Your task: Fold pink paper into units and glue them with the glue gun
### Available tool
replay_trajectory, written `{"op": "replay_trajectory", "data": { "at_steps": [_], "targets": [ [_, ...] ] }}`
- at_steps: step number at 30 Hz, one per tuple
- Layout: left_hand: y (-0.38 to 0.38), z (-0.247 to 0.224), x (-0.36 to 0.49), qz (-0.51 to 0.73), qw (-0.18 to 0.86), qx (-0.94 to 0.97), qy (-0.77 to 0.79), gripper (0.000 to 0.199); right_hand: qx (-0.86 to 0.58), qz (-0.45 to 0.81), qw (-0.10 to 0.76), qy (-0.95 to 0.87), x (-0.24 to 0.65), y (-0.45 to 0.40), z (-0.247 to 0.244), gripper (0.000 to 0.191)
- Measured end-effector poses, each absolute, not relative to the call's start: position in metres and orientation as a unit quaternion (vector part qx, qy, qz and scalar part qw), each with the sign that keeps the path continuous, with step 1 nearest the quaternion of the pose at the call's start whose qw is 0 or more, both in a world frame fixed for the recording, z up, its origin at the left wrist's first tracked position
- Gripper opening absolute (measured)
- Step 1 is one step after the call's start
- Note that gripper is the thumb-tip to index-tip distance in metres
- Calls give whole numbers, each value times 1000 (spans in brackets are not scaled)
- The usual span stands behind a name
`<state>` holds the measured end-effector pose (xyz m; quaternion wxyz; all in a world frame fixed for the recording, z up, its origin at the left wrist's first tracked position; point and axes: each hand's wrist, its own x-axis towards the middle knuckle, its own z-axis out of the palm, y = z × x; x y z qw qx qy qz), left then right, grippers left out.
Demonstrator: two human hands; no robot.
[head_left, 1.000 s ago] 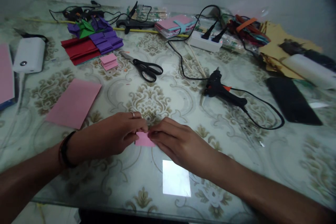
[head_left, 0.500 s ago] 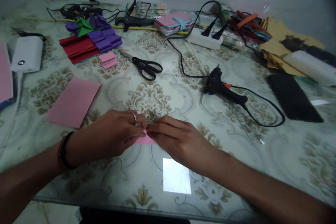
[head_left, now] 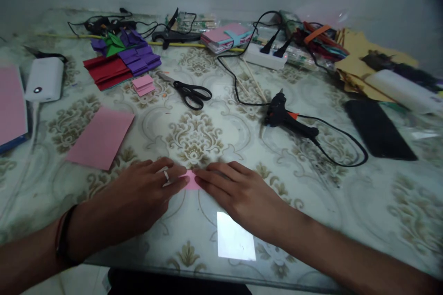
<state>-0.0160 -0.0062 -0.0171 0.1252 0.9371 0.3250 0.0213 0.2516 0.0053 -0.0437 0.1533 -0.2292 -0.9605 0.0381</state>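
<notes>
A small piece of pink paper lies on the table in front of me, creased along its far edge. At its left end, the fingertips of my left hand, with a ring on one finger, pinch and press it down. My right hand has its fingers together and closed on the right end, hiding that part. Farther left lies a larger flat sheet of pink paper. Beyond it sits a small pleated pink paper piece, beside black-handled scissors.
A black hot glue gun with a looping cord lies right of centre, its cord running toward a white power strip. A phone is at right, a power bank at left. Folded red paper and purple paper lie behind.
My left hand has shifted left and its fingers have straightened along the pink paper. My right hand stays at the paper's right end. The view has tilted slightly.
</notes>
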Motion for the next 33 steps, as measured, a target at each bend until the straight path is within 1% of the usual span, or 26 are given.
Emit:
{"op": "replay_trajectory", "data": {
  "at_steps": [2,4,9,11,15,17,18,23,26,28,30,33],
  "targets": [
    [-20,-22,-20,12,85,934,347,63,-232,28,148,-961,252,-1,-43,26],
    [-31,-25,-21,5,55,930,363,67,-231,13,149,-962,250,-6,-43,29],
    [-40,-25,-15,12,3,927,374,67,-223,-23,148,-963,241,-13,-42,35],
    [-41,-27,-15,18,4,928,372,67,-234,-28,141,-962,239,-16,-43,35],
    [-51,-31,-21,45,41,921,385,67,-257,-26,133,-957,237,-28,-47,37],
    [-56,-32,-24,62,55,913,400,63,-269,-19,130,-954,239,-33,-50,41],
    [-59,-32,-26,42,72,907,413,63,-273,-14,127,-953,240,-35,-51,43],
    [-64,-33,-31,61,80,905,414,56,-289,18,123,-949,247,-37,-55,47],
    [-60,-33,-31,94,97,897,421,45,-302,49,143,-941,248,-36,-57,43],
    [-53,-30,-27,133,121,883,434,39,-314,80,170,-931,246,-32,-55,37],
    [-41,-24,-20,155,132,866,457,39,-323,113,195,-919,243,-27,-51,30],
    [-14,-15,-8,99,156,871,455,28,-317,143,200,-916,240,-12,-44,20]
  ]
}}
